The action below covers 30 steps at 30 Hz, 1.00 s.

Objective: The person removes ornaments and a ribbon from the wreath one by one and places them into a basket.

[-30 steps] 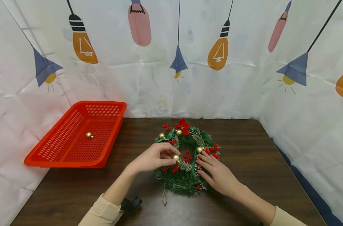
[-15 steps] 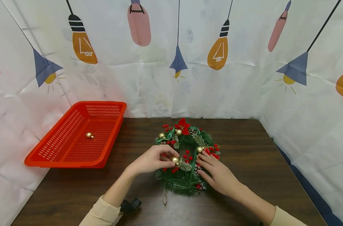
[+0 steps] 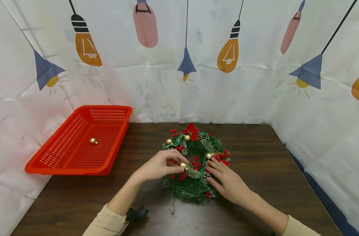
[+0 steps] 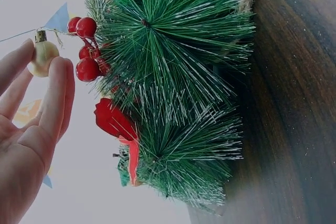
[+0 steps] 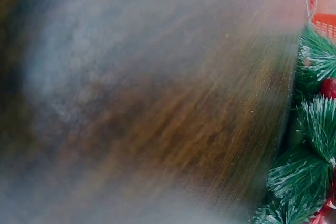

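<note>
A green Christmas wreath (image 3: 195, 191) with red berries, pine cones and gold balls lies on the table. Between the thumb and fingers of my left hand (image 3: 158, 166) I pinch a small gold ball ornament (image 4: 44, 59), held over the wreath's left side. In the left wrist view the ball's cap faces up, close to a sprig of red berries (image 4: 86, 69). My right hand (image 3: 229, 183) rests on the wreath's right side with its fingers extended, near another gold ball (image 3: 209, 156) and a red bow. The right wrist view catches only the wreath's edge (image 5: 302, 179), not the hand.
A red plastic basket (image 3: 116, 154) stands at the left, with one gold ball (image 3: 93, 141) inside. A twine loop (image 3: 172, 207) sticks out from the wreath's near side onto the dark wooden table (image 3: 244, 141). A printed curtain (image 3: 161, 82) hangs behind.
My left hand, still pinching the gold ball, dips slightly toward the near side and then comes back up a little. My right hand stays where it was.
</note>
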Available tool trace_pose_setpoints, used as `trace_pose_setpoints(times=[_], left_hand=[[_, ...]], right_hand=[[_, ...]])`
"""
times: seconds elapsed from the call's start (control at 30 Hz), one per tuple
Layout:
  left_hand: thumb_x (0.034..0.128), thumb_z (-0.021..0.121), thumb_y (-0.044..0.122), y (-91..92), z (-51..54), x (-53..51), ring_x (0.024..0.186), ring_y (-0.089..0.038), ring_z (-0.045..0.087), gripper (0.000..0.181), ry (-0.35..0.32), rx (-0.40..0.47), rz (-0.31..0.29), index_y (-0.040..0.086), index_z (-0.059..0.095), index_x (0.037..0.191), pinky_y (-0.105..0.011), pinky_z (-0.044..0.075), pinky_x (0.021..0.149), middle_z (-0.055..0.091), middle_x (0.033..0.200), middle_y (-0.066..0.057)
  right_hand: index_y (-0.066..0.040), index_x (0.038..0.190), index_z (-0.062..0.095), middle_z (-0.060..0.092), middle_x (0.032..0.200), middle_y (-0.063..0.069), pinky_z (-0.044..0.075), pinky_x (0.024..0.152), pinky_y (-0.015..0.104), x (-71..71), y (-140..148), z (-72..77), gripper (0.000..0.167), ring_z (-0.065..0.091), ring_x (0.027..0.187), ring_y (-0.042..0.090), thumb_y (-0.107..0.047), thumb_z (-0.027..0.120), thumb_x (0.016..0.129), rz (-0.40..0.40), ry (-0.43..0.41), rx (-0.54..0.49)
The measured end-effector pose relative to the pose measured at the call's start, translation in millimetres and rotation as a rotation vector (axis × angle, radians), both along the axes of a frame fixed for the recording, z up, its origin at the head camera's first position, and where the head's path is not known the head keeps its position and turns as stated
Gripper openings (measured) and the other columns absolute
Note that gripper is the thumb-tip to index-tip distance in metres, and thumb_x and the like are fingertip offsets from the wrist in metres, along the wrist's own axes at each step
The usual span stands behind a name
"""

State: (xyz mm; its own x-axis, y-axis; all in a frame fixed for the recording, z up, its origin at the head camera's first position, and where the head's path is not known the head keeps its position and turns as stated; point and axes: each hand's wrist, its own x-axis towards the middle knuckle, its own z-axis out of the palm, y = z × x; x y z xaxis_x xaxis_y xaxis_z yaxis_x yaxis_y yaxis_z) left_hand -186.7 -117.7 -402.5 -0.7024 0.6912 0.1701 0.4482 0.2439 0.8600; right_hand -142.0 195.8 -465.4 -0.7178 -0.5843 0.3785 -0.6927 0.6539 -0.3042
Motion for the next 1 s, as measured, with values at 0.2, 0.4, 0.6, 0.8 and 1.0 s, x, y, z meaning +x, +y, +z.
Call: trace_pose_setpoints(times=[0.2,0.4,0.6,0.8,1.0], left_hand=[[0.0964,0.076,0.019,-1.8,0.8,-1.5,0.1,-0.015,0.067,0.025,-0.032,0.0,0.026,0.015,0.074,0.121,-0.035,0.059,0.081,0.068,0.115,0.009],[0.0976,0.074,0.023,-4.1,2.1,-2.1,0.093,-0.015,0.065,0.024,-0.004,-0.028,0.061,0.021,0.073,0.121,-0.031,0.055,0.068,0.07,0.115,0.008],[0.0991,0.072,0.025,-6.4,3.1,-1.9,0.102,-0.014,0.063,0.022,0.013,-0.025,0.069,0.021,0.074,0.121,-0.034,0.054,0.073,0.069,0.118,0.006],[0.0985,0.073,0.02,-7.9,4.0,-1.2,0.103,-0.016,0.063,0.022,0.017,-0.027,0.065,0.02,0.074,0.12,-0.034,0.056,0.078,0.067,0.12,0.008],[0.0953,0.075,0.008,-9.2,4.6,-1.5,0.103,-0.019,0.064,0.029,-0.008,-0.015,0.045,0.016,0.073,0.123,-0.035,0.057,0.088,0.066,0.122,0.003]], right_hand=[[-0.003,0.137,0.065,0.051,0.151,0.016,0.033,0.114,0.056,-0.3,-0.1,-0.8,0.045,0.038,0.147,0.031,-0.03,0.068,0.101,-0.001,0.007,0.004],[-0.003,0.137,0.065,0.051,0.151,0.016,0.033,0.114,0.056,0.1,-0.6,-0.4,0.045,0.038,0.146,0.031,-0.029,0.068,0.101,-0.003,0.004,0.011],[-0.002,0.136,0.065,0.052,0.15,0.017,0.034,0.114,0.056,0.6,-1.3,1.1,0.044,0.039,0.146,0.032,-0.028,0.069,0.101,-0.001,-0.002,0.01],[-0.002,0.136,0.066,0.052,0.15,0.016,0.034,0.114,0.055,0.7,-1.2,0.7,0.044,0.04,0.146,0.031,-0.028,0.069,0.1,-0.006,-0.002,0.009],[-0.003,0.136,0.065,0.052,0.15,0.016,0.033,0.114,0.056,0.0,-1.1,0.5,0.044,0.039,0.146,0.031,-0.029,0.068,0.101,-0.003,-0.007,0.006]])
